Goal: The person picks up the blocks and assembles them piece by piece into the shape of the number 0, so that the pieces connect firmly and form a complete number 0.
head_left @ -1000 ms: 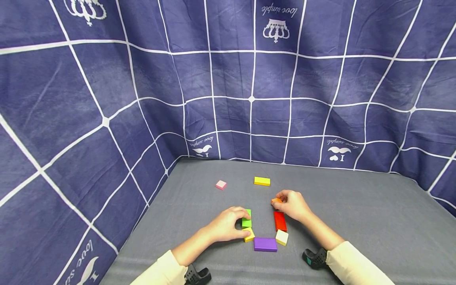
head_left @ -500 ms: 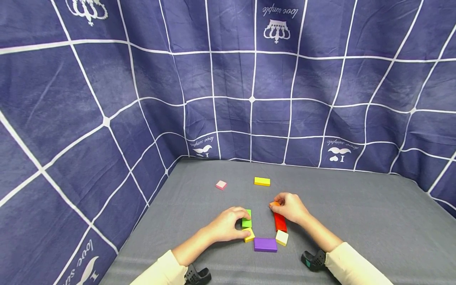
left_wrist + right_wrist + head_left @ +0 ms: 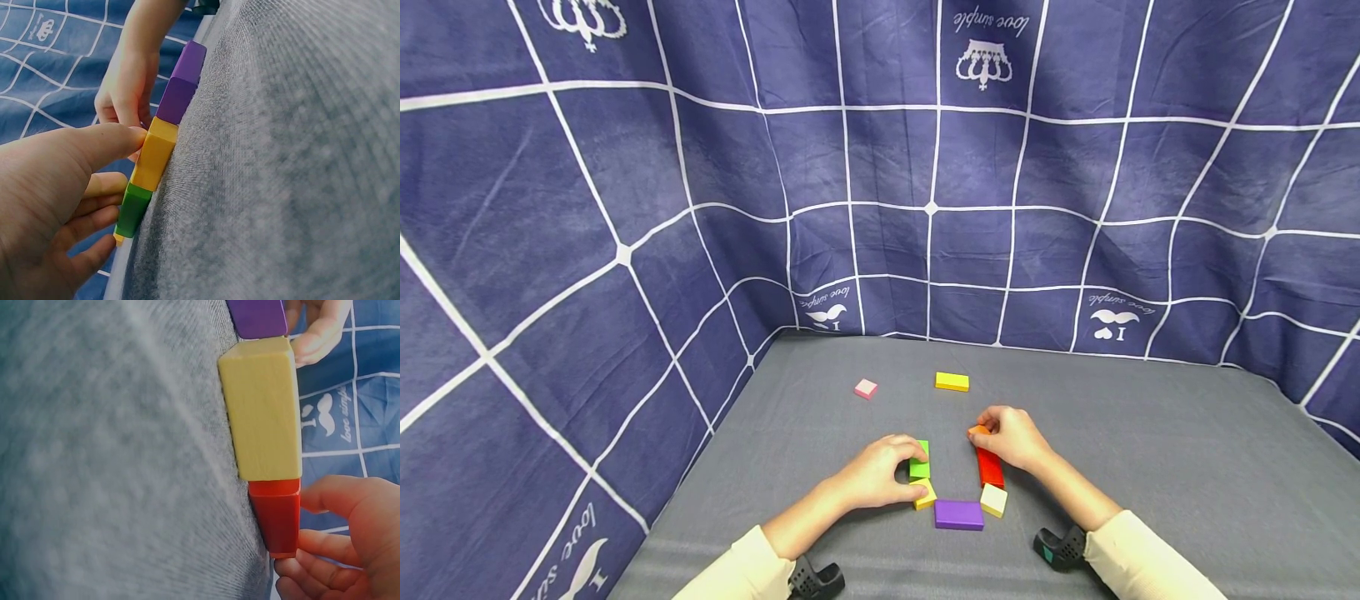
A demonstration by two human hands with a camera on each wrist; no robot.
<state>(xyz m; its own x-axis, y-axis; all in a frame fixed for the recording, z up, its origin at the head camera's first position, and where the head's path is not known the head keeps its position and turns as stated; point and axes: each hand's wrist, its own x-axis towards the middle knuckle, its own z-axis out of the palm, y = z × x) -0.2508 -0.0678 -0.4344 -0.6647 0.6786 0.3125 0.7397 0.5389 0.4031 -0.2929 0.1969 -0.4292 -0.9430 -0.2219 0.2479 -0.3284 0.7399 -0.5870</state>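
Note:
My left hand (image 3: 874, 477) rests on two touching blocks, its thumb on the golden-yellow block (image 3: 926, 502) and its fingers on the green block (image 3: 919, 472). Between thumb and fingers of my right hand (image 3: 1015, 437) is a small orange block (image 3: 977, 430), pinched at the far end of the red block (image 3: 991, 472). The fingers hide most of it. A cream block (image 3: 994, 501) adjoins the red one's near end. Nearest me lies the purple block (image 3: 958, 516), between the cream and golden-yellow blocks. Together the blocks form a U. The right wrist view shows the red block (image 3: 275, 519) against the cream block (image 3: 262, 412).
Farther back on the grey tabletop (image 3: 1150, 450) lie a bright yellow block (image 3: 952, 382) and a small pink block (image 3: 866, 389). A blue curtain (image 3: 880, 167) with white lines hangs behind the table and along its left side.
My right hand has brought the orange block slightly left and toward me, up to the far end of the red block. It has held still over the last half second. The left hand stays put.

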